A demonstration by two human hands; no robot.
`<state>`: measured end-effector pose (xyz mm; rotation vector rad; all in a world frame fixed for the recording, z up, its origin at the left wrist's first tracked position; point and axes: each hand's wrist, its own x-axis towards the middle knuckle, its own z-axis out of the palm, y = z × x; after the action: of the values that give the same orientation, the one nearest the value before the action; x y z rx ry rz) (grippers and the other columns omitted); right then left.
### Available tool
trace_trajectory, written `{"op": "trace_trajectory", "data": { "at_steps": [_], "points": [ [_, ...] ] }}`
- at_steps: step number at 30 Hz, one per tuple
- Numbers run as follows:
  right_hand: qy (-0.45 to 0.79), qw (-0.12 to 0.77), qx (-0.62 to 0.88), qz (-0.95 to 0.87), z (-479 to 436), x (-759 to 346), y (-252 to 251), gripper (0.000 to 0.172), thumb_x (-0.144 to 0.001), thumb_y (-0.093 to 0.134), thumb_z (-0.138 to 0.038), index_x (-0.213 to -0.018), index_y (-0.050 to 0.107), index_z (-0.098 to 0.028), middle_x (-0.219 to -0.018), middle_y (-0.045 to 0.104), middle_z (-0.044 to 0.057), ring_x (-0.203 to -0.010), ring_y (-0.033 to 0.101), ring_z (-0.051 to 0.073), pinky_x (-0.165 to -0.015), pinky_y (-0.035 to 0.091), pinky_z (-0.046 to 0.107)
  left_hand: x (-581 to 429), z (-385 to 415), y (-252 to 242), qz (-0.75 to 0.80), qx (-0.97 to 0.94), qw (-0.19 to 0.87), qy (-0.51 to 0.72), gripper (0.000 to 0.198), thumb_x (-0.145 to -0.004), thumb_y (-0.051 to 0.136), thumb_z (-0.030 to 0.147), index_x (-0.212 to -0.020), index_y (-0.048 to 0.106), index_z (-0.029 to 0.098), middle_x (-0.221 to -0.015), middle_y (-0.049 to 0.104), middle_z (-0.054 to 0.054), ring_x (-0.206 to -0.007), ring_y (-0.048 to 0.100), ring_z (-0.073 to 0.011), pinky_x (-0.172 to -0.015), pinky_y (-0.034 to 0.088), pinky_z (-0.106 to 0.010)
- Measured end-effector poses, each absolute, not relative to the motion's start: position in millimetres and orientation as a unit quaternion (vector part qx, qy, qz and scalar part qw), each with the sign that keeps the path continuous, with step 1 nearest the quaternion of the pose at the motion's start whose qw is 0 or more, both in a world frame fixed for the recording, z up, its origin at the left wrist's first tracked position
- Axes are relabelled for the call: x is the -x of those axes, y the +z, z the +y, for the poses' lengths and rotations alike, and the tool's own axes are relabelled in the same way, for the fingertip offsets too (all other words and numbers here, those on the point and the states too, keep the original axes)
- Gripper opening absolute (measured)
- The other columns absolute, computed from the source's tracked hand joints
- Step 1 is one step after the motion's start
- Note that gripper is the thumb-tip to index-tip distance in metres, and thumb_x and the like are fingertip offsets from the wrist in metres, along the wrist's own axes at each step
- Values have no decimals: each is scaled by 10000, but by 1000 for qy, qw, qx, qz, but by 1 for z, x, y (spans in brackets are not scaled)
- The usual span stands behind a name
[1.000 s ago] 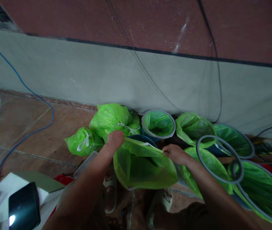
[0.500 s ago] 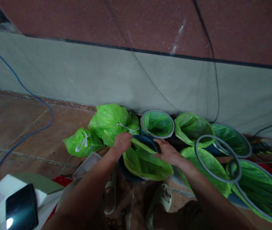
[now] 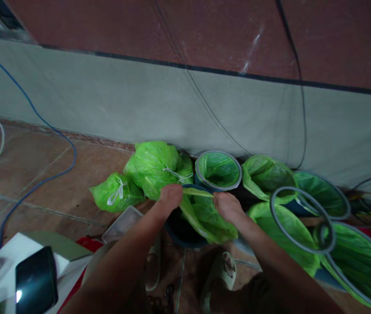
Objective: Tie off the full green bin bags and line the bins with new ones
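Observation:
A green garbage bag (image 3: 205, 220) hangs partly inside a dark blue bin (image 3: 183, 233) between my feet and the wall. My left hand (image 3: 171, 196) is closed on the bag's far edge at its left end. Further right, my right hand (image 3: 227, 207) grips the same edge, and the strip between the two hands is stretched straight. The bag leans toward the right side of the bin, so the dark inside shows at the left. Most of my fingertips are hidden behind the hands.
Tied green bags (image 3: 154, 168) lie left of the bin. Lined bins (image 3: 218, 170) stand along the wall and to the right, with a loose grey ring (image 3: 275, 213) over one. A phone (image 3: 36, 279) rests on a white box (image 3: 18, 248). A blue cable (image 3: 44, 176) crosses the floor.
My right hand has closed on the bag's edge, its fingers spread before. The bag's near side has shifted right, uncovering more of the bin's inside. The view has turned slightly left.

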<state>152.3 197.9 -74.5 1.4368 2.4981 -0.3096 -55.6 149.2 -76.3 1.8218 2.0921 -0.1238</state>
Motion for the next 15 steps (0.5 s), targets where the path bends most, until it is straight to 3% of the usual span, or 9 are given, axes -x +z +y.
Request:
{"op": "trace_trajectory", "data": {
  "at_steps": [4,8,10,11,13,15],
  "points": [
    [-126,176,-517,828,207,-165,-70,319,-919,411,-249,-916,703,-123,-945,712,154,-906,670,238,-719,438,274,67,151,-74,775,-604,177,-58,360,-872,359,119,-1036,677,83,-1057,691,-190,-1009,650,-310,-812,522,-401],
    [-168,206,-526,808,206,-169,-67,323,-908,427,-249,-890,721,-118,-945,713,172,-930,670,262,-730,449,296,70,152,-74,775,-605,173,-55,347,-876,371,128,-1031,680,100,-1081,687,-178,-1026,645,-287,-846,510,-376],
    [-166,202,-531,806,201,-166,-67,302,-892,462,-248,-1025,694,-106,-1006,701,178,-962,655,273,-768,457,321,67,152,-76,759,-628,167,-44,343,-872,380,119,-1053,670,112,-1084,687,-163,-1036,639,-263,-877,496,-356],
    [-153,187,-539,807,198,-162,-67,347,-871,509,-266,-1147,643,-103,-1069,683,182,-996,638,286,-792,460,342,64,152,-77,748,-641,165,-40,338,-869,387,119,-1058,666,114,-1079,687,-158,-1034,638,-257,-884,492,-351],
    [-112,127,-547,820,191,-155,-68,622,-802,624,-311,-1369,457,-120,-1234,604,186,-1098,575,315,-858,450,392,57,151,-79,725,-667,167,-32,321,-874,401,139,-1057,662,115,-1066,689,-151,-1029,635,-256,-890,488,-352],
    [-73,52,-533,842,186,-147,-69,819,-748,688,-327,-1458,317,-157,-1363,500,175,-1199,488,325,-937,412,430,49,150,-79,703,-691,168,-22,313,-890,403,174,-1064,657,114,-1069,685,-146,-1037,627,-253,-905,478,-349]
  ]
}}
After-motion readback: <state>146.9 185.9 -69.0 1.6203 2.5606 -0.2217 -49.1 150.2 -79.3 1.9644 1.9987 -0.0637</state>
